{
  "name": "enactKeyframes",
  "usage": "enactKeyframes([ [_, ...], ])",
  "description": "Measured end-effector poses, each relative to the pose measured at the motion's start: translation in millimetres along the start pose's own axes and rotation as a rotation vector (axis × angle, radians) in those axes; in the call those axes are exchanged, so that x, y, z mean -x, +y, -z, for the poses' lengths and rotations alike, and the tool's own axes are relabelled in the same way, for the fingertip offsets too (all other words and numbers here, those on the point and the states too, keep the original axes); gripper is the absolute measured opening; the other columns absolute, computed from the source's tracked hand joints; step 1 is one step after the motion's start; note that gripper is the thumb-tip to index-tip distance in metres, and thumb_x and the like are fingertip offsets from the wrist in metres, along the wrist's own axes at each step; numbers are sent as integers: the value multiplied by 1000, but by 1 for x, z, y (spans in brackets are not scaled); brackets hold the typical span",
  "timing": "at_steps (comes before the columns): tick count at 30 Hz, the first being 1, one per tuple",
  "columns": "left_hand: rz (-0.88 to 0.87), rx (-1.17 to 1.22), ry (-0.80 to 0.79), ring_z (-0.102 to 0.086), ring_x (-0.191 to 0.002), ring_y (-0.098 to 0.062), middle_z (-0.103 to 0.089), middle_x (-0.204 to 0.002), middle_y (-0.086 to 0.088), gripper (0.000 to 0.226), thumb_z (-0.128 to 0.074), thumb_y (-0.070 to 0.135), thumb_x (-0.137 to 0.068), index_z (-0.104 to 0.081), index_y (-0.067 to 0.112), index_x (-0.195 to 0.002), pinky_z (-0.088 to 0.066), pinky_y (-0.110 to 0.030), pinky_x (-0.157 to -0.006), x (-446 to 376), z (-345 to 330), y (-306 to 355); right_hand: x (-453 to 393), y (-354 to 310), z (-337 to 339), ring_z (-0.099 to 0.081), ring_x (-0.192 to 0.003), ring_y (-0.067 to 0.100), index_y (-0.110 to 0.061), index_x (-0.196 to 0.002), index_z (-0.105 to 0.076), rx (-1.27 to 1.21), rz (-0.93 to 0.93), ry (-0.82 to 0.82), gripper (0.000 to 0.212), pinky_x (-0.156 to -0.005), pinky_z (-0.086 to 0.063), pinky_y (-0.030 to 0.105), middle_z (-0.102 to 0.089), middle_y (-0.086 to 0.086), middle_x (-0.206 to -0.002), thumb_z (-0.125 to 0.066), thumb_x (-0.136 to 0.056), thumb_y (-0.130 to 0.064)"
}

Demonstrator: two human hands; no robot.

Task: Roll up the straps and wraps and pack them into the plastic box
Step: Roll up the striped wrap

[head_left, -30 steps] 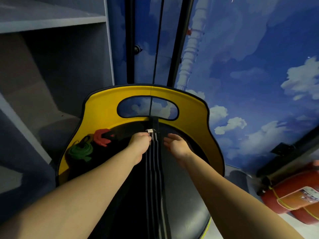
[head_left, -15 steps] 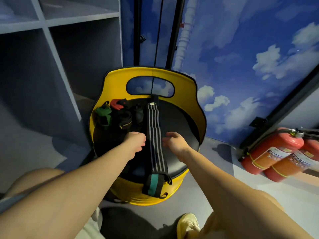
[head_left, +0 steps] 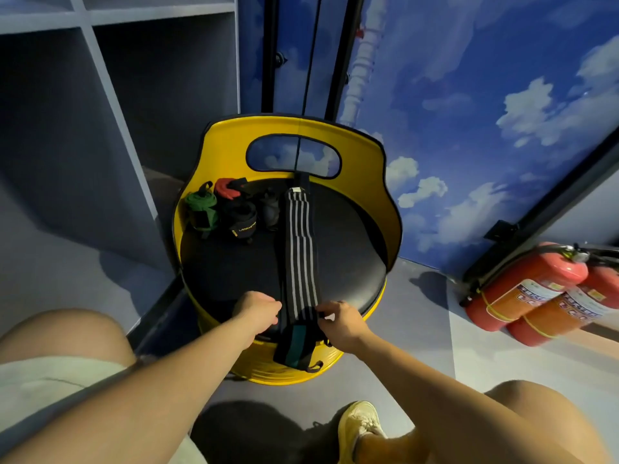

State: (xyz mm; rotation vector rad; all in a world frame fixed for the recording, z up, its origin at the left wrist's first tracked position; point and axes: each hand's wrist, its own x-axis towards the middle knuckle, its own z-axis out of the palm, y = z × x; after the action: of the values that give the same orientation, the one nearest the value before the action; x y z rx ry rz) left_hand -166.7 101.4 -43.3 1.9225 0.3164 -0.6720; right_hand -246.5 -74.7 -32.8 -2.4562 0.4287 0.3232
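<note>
Black-and-white striped wrap (head_left: 300, 242) laid flat and lengthwise across black round seat (head_left: 348, 262) of yellow drum stool (head_left: 368, 155), its teal-patched end (head_left: 294, 343) hanging over the front edge. Left hand (head_left: 258, 309) curled at wrap's left edge, grip unclear; right hand (head_left: 338, 321) pinching the right edge near the seat front. Rolled green wrap (head_left: 201, 209), red wrap (head_left: 227, 189) and black wrap (head_left: 242, 218) clustered at seat's back left; two red fire extinguishers (head_left: 536, 289) on floor, right.

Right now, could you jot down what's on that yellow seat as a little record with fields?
Seat: yellow drum chair with black cushion
Laid flat: striped wrap, near end hanging over the front edge
Rolled, back left: green wrap, black wrap, red strap
Left hand: at wrap's left edge
Right hand: pinching wrap's right edge
Plastic box: not in view
</note>
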Motion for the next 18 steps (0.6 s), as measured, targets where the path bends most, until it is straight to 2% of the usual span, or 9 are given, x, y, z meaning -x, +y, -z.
enactKeyframes([
  [2, -10, -8, 11, -73, -81, -15, -74, -92, -4, 20, -68, 14, -93, -72, 10, -112, -63, -33, -79, -2, -4, -1, -5, 4, -5, -57, -113, 27, -22, -127, -69, 53, 34, 10, 33, -92, -48, 30, -61, 10, -122, -53, -98, -19],
  [6, -42, -43, 60, -72, -79, -12, -74, -93, -3, 22, -73, 11, -90, -74, 10, -112, -61, -25, -70, -3, -12, -6, -12, 9, -10, -57, -112, 25, -22, -132, -66, 92, 80, 22, 34, -95, -46, 29, -55, 8, -122, -55, -99, -23],
  [10, -55, -90, 70, -73, -80, -13, -75, -92, -4, 24, -78, 10, -86, -75, 11, -110, -62, -34, -82, -4, -15, -12, -15, 14, -14, -55, -114, 22, -22, -131, -65, 79, 108, 22, 36, -95, -45, 26, -53, 5, -124, -58, -97, -23],
  [12, -41, -102, 76, -73, -78, -14, -75, -88, -4, 22, -80, 13, -85, -75, 11, -106, -63, -36, -82, -4, -17, -13, -15, 17, -14, -56, -112, 22, -23, -132, -64, 88, 125, 21, 37, -96, -47, 26, -52, 4, -124, -58, -96, -23],
  [16, 24, -55, 64, -75, -76, -19, -74, -83, -8, 19, -82, 17, -84, -74, 8, -99, -64, -36, -73, -1, -19, -12, -13, 21, -15, -54, -113, 24, -21, -134, -62, 146, 213, 4, 38, -94, -47, 27, -51, 5, -124, -59, -96, -21],
  [18, 59, -47, 40, -74, -75, -19, -74, -86, -10, 25, -83, 17, -83, -72, 6, -102, -64, -33, -68, 0, -19, -10, -11, 23, -14, -52, -113, 24, -19, -135, -62, 186, 278, -7, 40, -93, -48, 29, -51, 6, -123, -58, -96, -17],
])
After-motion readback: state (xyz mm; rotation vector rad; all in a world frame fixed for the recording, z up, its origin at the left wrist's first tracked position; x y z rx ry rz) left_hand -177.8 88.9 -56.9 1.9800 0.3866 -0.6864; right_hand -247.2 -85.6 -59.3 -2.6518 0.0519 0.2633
